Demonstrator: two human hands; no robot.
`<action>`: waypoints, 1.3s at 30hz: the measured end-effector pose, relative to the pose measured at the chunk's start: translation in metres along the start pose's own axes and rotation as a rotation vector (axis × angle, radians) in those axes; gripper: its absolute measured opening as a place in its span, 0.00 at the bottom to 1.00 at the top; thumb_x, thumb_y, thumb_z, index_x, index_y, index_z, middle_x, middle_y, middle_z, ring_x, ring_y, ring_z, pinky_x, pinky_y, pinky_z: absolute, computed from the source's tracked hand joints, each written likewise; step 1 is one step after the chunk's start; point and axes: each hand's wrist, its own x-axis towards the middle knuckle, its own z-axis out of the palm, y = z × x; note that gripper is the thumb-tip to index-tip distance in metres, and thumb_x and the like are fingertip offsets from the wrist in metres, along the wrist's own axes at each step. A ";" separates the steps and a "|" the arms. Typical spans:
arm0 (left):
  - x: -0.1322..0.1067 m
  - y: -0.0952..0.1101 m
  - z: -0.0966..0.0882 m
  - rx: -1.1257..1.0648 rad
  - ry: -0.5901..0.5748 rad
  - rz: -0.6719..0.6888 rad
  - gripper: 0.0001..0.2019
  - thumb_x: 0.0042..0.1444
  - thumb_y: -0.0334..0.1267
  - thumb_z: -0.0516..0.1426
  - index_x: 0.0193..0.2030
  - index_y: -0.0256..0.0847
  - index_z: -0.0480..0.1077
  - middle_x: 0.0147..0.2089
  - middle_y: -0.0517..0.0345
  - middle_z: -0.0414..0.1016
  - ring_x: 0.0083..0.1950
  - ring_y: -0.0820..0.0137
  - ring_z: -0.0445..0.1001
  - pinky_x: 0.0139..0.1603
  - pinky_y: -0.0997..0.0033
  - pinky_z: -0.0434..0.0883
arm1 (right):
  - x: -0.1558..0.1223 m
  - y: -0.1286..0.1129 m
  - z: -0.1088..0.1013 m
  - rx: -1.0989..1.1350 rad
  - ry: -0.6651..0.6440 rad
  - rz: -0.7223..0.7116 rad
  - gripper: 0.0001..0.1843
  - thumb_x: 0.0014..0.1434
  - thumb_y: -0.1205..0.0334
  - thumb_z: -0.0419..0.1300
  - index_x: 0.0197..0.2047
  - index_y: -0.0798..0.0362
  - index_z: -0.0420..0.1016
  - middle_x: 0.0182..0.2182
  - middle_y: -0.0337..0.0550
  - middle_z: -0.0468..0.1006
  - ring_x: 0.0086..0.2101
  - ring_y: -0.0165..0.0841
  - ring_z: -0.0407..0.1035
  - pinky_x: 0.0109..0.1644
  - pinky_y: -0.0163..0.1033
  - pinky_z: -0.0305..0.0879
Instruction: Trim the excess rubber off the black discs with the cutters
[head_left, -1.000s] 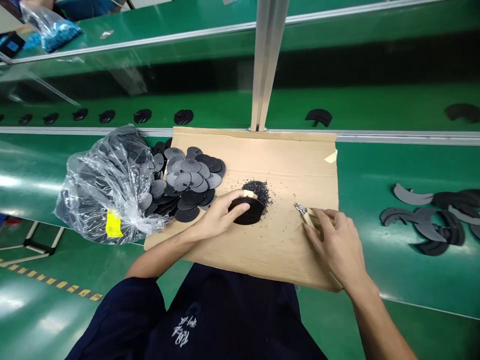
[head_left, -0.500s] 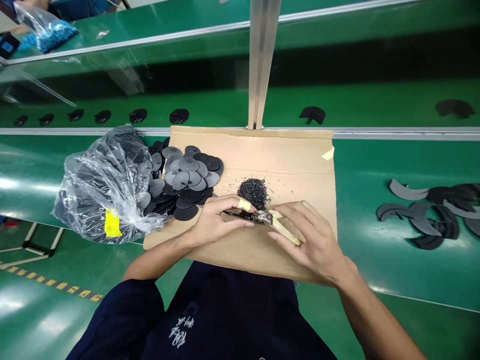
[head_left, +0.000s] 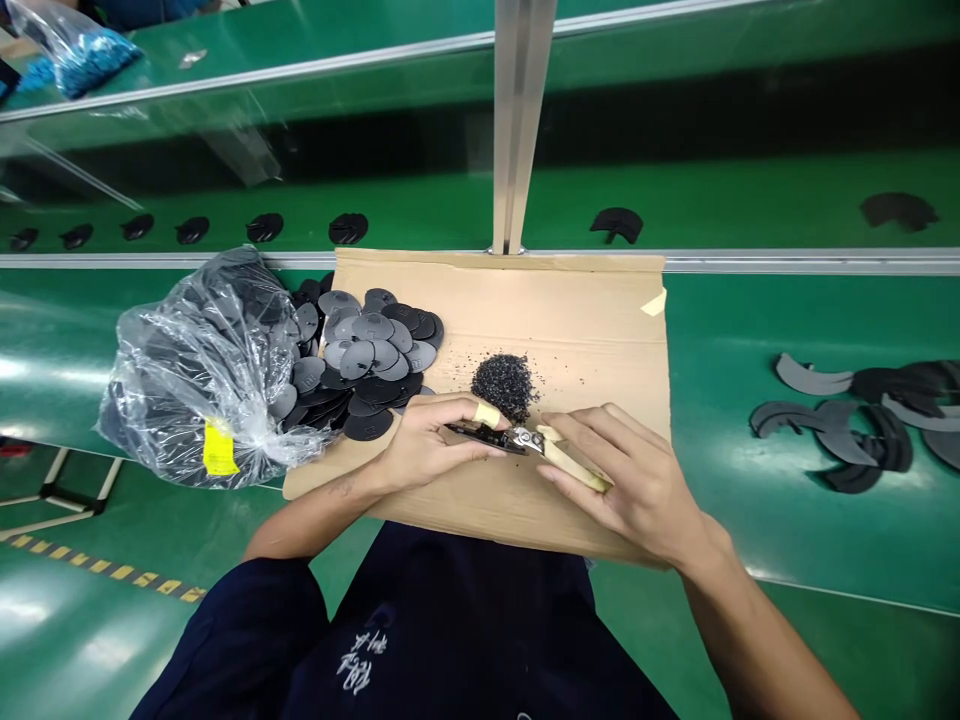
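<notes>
My left hand (head_left: 424, 443) pinches a flat black plastic disc (head_left: 474, 433) edge-on over a cardboard sheet (head_left: 585, 330); a tan tape band wraps its forefinger. My right hand (head_left: 626, 480) grips small cutters (head_left: 551, 450) with cream handles, and their metal jaws meet the disc's right edge. Just behind the hands lies a small heap of black trimmings (head_left: 504, 384). A pile of grey and black discs (head_left: 367, 350) spills from a clear plastic bag (head_left: 199, 370) at the left of the cardboard.
Curved black offcuts (head_left: 855, 420) lie on the green bench at the right. Black parts (head_left: 349, 228) sit in a row on the green conveyor behind a metal rail, and an aluminium post (head_left: 517, 120) rises at the cardboard's far edge. A bag of blue pieces (head_left: 71, 45) is far left.
A second ago my left hand pressed the disc flat on the cardboard and my right hand held the cutters apart at the right. Both hands came together, disc turned edge-on, jaws on its rim.
</notes>
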 end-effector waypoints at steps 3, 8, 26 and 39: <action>-0.001 -0.001 0.001 -0.005 -0.001 0.006 0.08 0.56 0.34 0.70 0.41 0.35 0.80 0.38 0.51 0.84 0.39 0.69 0.83 0.43 0.73 0.81 | -0.001 0.000 -0.002 -0.040 -0.014 -0.017 0.14 0.71 0.63 0.61 0.57 0.54 0.70 0.42 0.49 0.81 0.39 0.38 0.76 0.39 0.41 0.74; -0.002 -0.003 -0.001 0.086 -0.004 0.020 0.09 0.59 0.39 0.68 0.43 0.36 0.79 0.38 0.52 0.83 0.37 0.70 0.82 0.40 0.74 0.80 | -0.001 0.003 -0.002 -0.094 -0.008 -0.017 0.12 0.72 0.61 0.59 0.55 0.56 0.71 0.39 0.48 0.81 0.36 0.36 0.76 0.35 0.39 0.72; -0.002 -0.022 0.005 0.251 0.074 0.249 0.06 0.64 0.34 0.63 0.47 0.37 0.74 0.42 0.51 0.84 0.43 0.69 0.83 0.45 0.73 0.80 | 0.000 -0.001 0.024 0.103 0.181 0.096 0.11 0.68 0.68 0.59 0.54 0.52 0.72 0.40 0.48 0.81 0.37 0.37 0.76 0.39 0.42 0.74; -0.004 -0.017 -0.001 0.277 -0.077 0.245 0.16 0.64 0.22 0.54 0.54 0.36 0.74 0.46 0.47 0.81 0.47 0.69 0.81 0.47 0.71 0.80 | -0.003 0.015 0.007 -0.008 0.143 -0.016 0.14 0.68 0.69 0.59 0.55 0.52 0.71 0.40 0.49 0.80 0.36 0.38 0.73 0.36 0.43 0.69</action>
